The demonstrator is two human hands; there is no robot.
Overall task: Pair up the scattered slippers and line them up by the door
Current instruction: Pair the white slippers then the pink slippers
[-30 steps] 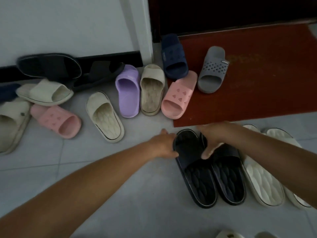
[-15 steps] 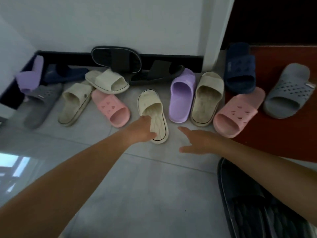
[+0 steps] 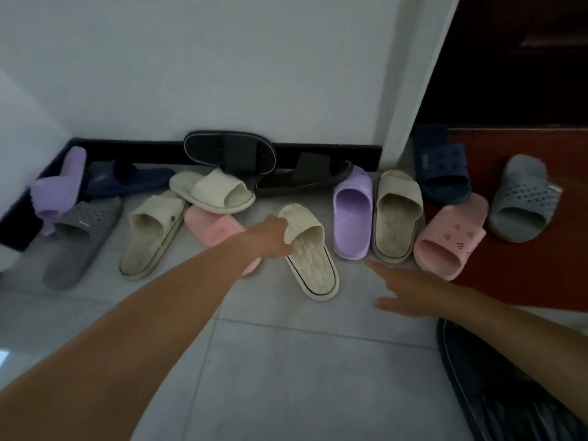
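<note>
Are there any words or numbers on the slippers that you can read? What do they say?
No text here can be read.
Grey slipper on the red mat: a small pale tag at its strap edge, too blurred to read.
Grey slipper on the left: a small pale tag on the strap, too small to read.
Navy slipper by the door frame: a faint mark on the strap, unreadable.
The other slippers show only patterns.

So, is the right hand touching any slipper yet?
No, the right hand hovers open over bare floor tile, short of the purple slipper; only the left hand grips a cream slipper.
</note>
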